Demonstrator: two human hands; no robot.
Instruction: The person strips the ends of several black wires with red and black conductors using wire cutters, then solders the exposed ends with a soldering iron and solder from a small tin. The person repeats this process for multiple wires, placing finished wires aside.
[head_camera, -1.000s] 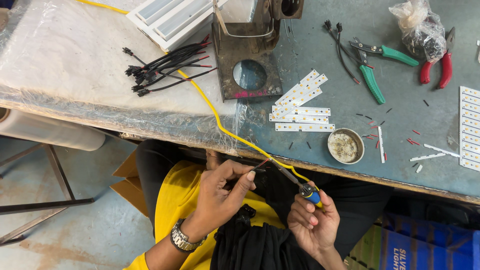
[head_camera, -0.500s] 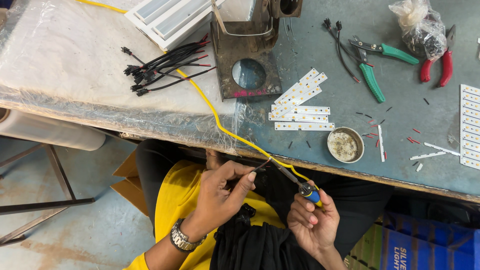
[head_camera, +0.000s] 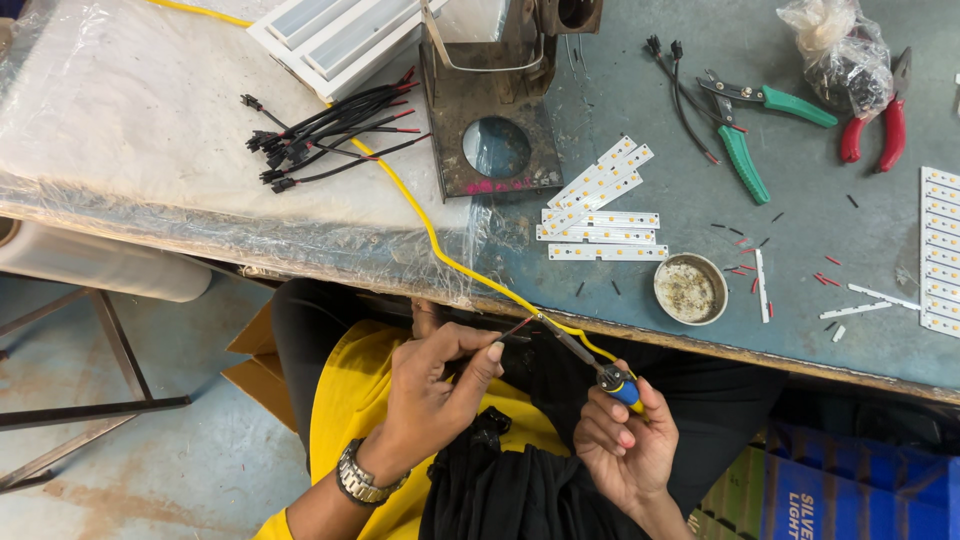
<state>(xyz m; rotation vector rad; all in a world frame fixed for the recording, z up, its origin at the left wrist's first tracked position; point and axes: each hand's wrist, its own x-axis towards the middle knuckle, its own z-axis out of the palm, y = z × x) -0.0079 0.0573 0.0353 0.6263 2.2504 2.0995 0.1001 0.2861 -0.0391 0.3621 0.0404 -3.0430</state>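
I have one soldering iron (head_camera: 600, 372) clenched in my right hand (head_camera: 622, 448), low and right of centre in the frame, its tip meeting the one thin red-and-black wire (head_camera: 512, 329) that my left hand (head_camera: 432, 400) pinches between thumb and fingertips, just below the table edge (head_camera: 700, 345). One yellow cord (head_camera: 420, 215) runs from the iron up across the table toward the upper left. On top I count five white strips (head_camera: 598, 215) at centre, one round tin (head_camera: 690, 289), and two pliers: green (head_camera: 745, 130) and red (head_camera: 880, 120), upper right. Bare floor (head_camera: 130, 470) lies open at lower left.
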